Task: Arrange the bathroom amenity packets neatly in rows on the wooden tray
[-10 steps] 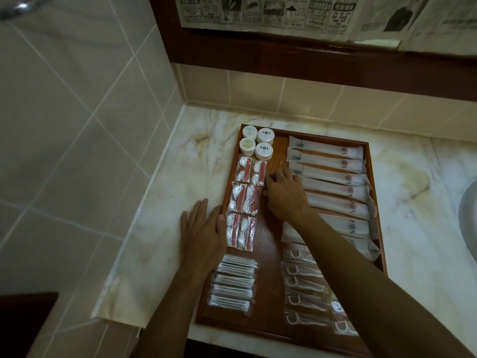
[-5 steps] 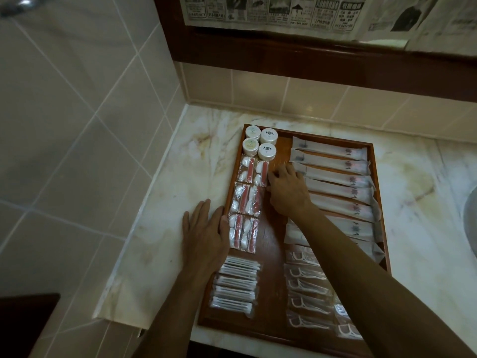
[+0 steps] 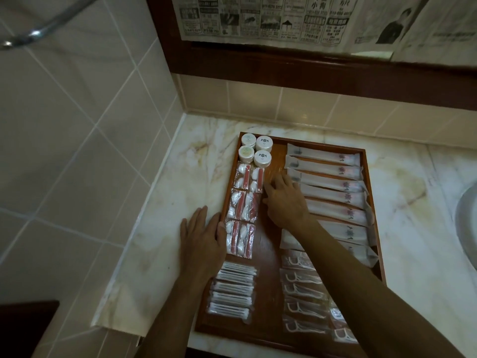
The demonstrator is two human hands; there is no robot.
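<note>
The wooden tray (image 3: 268, 239) lies on the marble counter. Its left column holds several white round jars (image 3: 255, 149), red-and-white packets (image 3: 244, 202) and cotton swab packets (image 3: 233, 293). Long white sachets (image 3: 333, 182) fill the right column, with floss pick packets (image 3: 302, 301) below them. My left hand (image 3: 200, 241) lies flat on the counter against the tray's left rim, thumb touching the lowest red-and-white packet. My right hand (image 3: 284, 200) rests on the tray's middle strip, fingers stretched toward the right edge of the top red-and-white packets.
Tiled walls close the corner at left and behind. A dark wooden mirror frame (image 3: 284, 63) with newspaper (image 3: 271, 16) over it hangs above. A white basin edge (image 3: 467, 223) shows at far right. A chrome rail (image 3: 38, 27) crosses the top left.
My right hand has crept a little farther up the tray beside the red-and-white packets. My left hand has stayed flat against the rim.
</note>
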